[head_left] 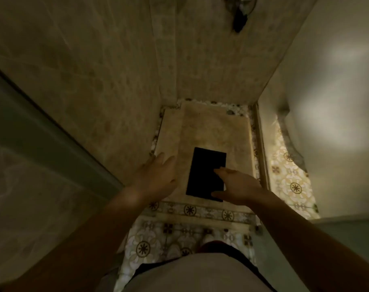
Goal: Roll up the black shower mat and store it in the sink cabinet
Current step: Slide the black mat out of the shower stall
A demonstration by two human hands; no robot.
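A black rectangular shower mat (204, 171) lies flat and unrolled on the beige shower floor (211, 131), far below the camera. My left hand (156, 175) is stretched out in the air to the left of the mat, fingers spread, holding nothing. My right hand (238, 185) reaches in from the right, fingers apart, and overlaps the mat's right edge in the view; it appears to be above the mat, not touching it. The sink cabinet is not in view.
Beige tiled shower walls (116, 81) rise on the left and back. A tap fitting (240, 13) hangs at the top. A glass panel edge (53, 127) runs on the left. Patterned floor tiles (179, 234) lie before the shower threshold. A white wall (337, 102) stands on the right.
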